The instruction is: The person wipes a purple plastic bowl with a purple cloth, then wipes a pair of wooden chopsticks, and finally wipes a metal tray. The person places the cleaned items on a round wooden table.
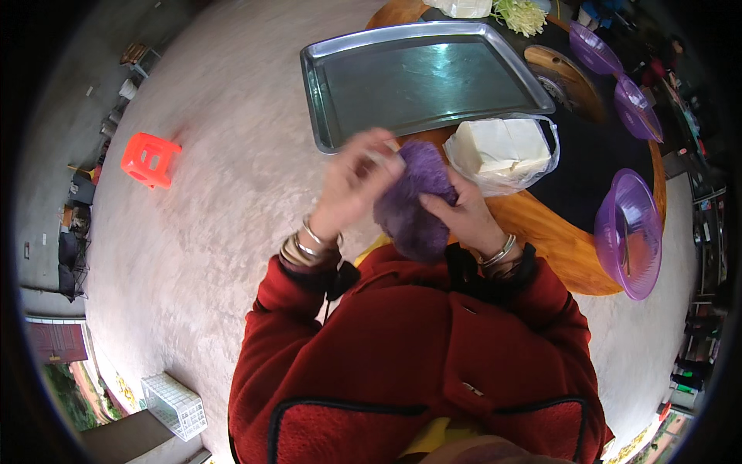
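Note:
My right hand (470,216) grips a fuzzy purple cloth (418,200) in front of my chest, thumb on its near face. Motion blurs my left hand (360,181); its fingers are curled but apart at the cloth's left edge, with nothing visible in them. Whether its fingertips touch the cloth is unclear. Beyond my hands lies a large rectangular metal tray (423,81), its left part jutting past the table edge. White blocks that look like tofu (510,145) sit in a clear plastic bag (493,182) just beyond my right hand.
The wooden table (536,240) has a dark centre. A purple plastic basin (629,235) stands at its right edge, with more purple bowls (637,109) farther back. Pale leafy vegetables (522,16) lie at the far end. A red plastic stool (152,159) and white crate (175,405) stand left.

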`<state>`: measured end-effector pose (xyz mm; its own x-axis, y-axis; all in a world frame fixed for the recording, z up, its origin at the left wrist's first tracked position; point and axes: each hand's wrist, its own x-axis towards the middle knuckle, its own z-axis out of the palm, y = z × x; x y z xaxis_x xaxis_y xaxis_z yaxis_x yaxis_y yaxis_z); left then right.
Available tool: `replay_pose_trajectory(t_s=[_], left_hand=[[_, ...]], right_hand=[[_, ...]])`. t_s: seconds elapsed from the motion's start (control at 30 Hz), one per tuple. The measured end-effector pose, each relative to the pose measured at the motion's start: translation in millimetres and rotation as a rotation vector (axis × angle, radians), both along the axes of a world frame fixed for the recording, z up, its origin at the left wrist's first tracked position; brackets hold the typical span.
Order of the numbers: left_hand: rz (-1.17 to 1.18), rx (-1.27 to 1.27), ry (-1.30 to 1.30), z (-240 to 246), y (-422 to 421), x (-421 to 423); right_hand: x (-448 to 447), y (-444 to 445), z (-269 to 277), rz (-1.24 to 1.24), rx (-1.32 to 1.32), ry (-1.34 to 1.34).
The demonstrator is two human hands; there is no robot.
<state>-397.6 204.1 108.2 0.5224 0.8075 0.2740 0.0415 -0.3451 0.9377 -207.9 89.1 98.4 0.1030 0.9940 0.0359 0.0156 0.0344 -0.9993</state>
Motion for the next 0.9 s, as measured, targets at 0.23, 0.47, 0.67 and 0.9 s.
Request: replay_pose_trajectory(t_s=[0.23, 0.47, 0.67, 0.9], left_hand=[[0.580, -0.311, 0.286, -89, 195, -11], [0.223, -0.892, 0.058, -117, 248, 0], [0.338, -0.781, -0.123, -107, 195, -4], [0.566, -0.429, -0.301, -79, 79, -55]], right_hand=[[22, -20, 2, -0.050, -0.001, 0.206], [25, -26, 17, -0.168, -0.046, 0.357], [53, -10, 61, -0.241, 0.113, 0.473], [47, 33, 52, -0.227, 0.106, 0.927]])
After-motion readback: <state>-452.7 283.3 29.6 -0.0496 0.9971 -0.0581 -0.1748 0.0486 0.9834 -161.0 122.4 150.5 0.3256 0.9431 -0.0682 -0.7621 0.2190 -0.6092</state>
